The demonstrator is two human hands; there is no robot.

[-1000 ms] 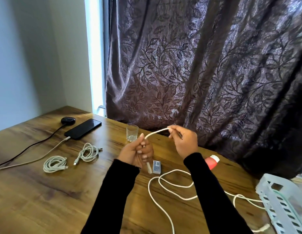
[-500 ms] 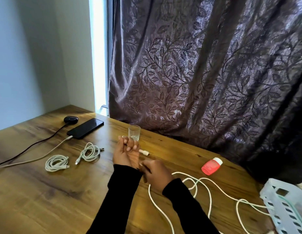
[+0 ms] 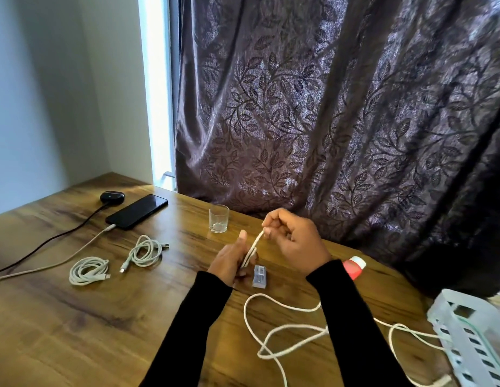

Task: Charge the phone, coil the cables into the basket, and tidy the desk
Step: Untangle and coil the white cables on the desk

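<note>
Left grip clamps the white cable end; right grip pinches the same cable just above it. Slack lies on the table below both grips; basket far right, phone far left.

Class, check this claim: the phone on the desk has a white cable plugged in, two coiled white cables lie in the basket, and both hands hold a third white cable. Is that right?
One detail is wrong. The head view shows the two coiled cables lying on the desk, not in the basket. The phone is plugged in, and the left hand and right hand hold the third white cable.
</note>
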